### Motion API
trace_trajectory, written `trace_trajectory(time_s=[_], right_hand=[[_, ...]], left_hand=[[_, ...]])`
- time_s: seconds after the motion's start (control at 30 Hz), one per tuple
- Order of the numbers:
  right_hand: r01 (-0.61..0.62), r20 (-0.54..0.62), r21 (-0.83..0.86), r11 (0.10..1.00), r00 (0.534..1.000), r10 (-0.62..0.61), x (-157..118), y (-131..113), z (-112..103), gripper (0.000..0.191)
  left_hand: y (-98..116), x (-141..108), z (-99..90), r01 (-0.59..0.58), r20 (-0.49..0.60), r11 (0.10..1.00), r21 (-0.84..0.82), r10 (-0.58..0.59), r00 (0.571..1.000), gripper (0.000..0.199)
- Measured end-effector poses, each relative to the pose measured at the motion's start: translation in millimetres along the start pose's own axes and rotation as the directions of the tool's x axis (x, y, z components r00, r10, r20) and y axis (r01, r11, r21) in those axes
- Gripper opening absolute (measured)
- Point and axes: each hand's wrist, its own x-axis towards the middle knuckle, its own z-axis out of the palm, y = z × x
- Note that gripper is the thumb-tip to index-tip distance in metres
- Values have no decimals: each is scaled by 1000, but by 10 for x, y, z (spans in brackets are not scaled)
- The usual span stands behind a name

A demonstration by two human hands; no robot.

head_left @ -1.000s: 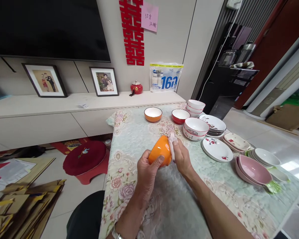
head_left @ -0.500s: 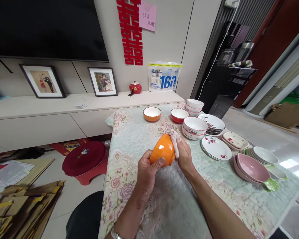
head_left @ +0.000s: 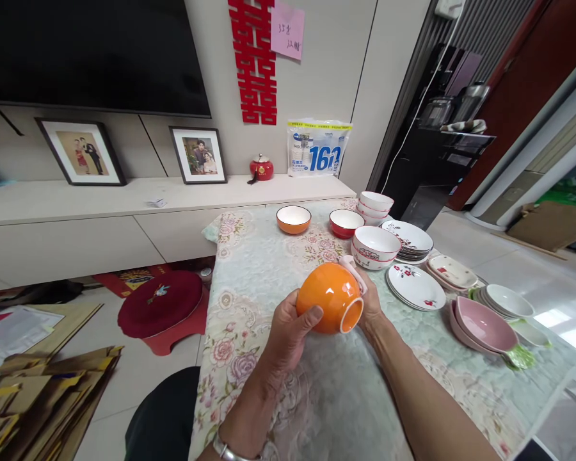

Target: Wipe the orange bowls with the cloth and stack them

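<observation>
An orange bowl (head_left: 327,296) is held above the table, tilted on its side with its white-rimmed foot turned right toward me. My left hand (head_left: 292,323) grips its left edge, thumb pressed on the outside and the other fingers hidden behind. On the far right side, my right hand (head_left: 372,301) is closed on a pale pink cloth (head_left: 356,272) pressed against the bowl; most of its fingers are hidden by the bowl. Beyond stand another orange bowl (head_left: 294,221) with a white inside and a red bowl (head_left: 346,223), both upright on the table.
A floral cloth covers the table (head_left: 249,288). Along its right side stand stacked white bowls (head_left: 375,246), plates (head_left: 415,287), square dishes (head_left: 454,271), pink leaf-shaped bowls (head_left: 487,323) and small bowls (head_left: 511,299). A red stool (head_left: 163,304) is at the left.
The orange bowl has turned so its foot now shows, and it has shifted slightly right. My right hand with the cloth has moved behind the bowl's far side.
</observation>
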Motion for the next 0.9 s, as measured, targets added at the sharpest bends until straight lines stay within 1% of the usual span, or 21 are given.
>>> trace_trajectory(time_s=[0.1, 0.2, 0.3, 0.37, 0.43, 0.47, 0.5, 0.57, 0.6, 0.63, 0.67, 0.7, 0.73, 0.77, 0.8, 0.83, 0.87, 0.9], right_hand=[[-10, -40, 39, 999, 999, 11, 36, 2, -97, 32], [20, -36, -18, 1000, 999, -21, 41, 10, -134, 32], [58, 10, -104, 993, 998, -57, 19, 23, -135, 32], [130, 53, -220, 967, 991, -121, -10, 17, -126, 33], [253, 125, -369, 894, 967, -222, -56, -13, -101, 34], [335, 185, -438, 835, 942, -281, -86, -39, -79, 33], [425, 259, -491, 760, 905, -338, -119, -70, -49, 31], [600, 421, -533, 596, 799, -429, -193, -138, 28, 26], [667, 490, -533, 520, 745, -453, -230, -172, 68, 25], [714, 545, -531, 456, 700, -461, -261, -202, 104, 24], [742, 583, -531, 409, 670, -459, -286, -226, 133, 24], [756, 606, -533, 379, 654, -453, -301, -245, 151, 23], [758, 612, -538, 370, 653, -447, -305, -257, 155, 22], [747, 603, -543, 382, 664, -442, -298, -262, 146, 21], [725, 578, -547, 418, 689, -437, -280, -259, 124, 20], [687, 535, -549, 477, 727, -430, -254, -249, 92, 21], [626, 473, -546, 556, 779, -412, -222, -231, 54, 22], [541, 395, -532, 651, 839, -375, -187, -206, 14, 23]], left_hand=[[4, -1, -7, 25, -11, 999, 42, -24, 1000, 43], [-4, 1, -21, 28, -2, 996, 87, -28, 1000, 43], [-16, 1, -40, 15, -10, 980, 199, -13, 1000, 46], [-16, -1, -53, -6, -11, 955, 297, 9, 1000, 45], [-12, -3, -60, -30, -14, 917, 399, 38, 999, 42], [-10, -4, -61, -40, -16, 894, 446, 52, 998, 40], [-7, -5, -59, -49, -19, 870, 490, 67, 998, 39], [-2, -7, -50, -78, -13, 825, 559, 102, 995, 34], [1, -7, -44, -104, 5, 808, 580, 124, 992, 30], [5, -7, -36, -137, 31, 792, 595, 149, 988, 26], [10, -8, -29, -173, 59, 776, 607, 173, 983, 22], [15, -8, -22, -203, 85, 760, 617, 192, 978, 19], [21, -9, -16, -225, 107, 745, 628, 204, 973, 17], [26, -11, -12, -235, 120, 730, 642, 206, 971, 16], [29, -13, -10, -231, 125, 718, 656, 199, 972, 16], [29, -16, -12, -219, 123, 714, 665, 185, 975, 16], [26, -20, -16, -199, 115, 722, 663, 165, 980, 18], [18, -23, -24, -172, 102, 744, 646, 139, 985, 22]])
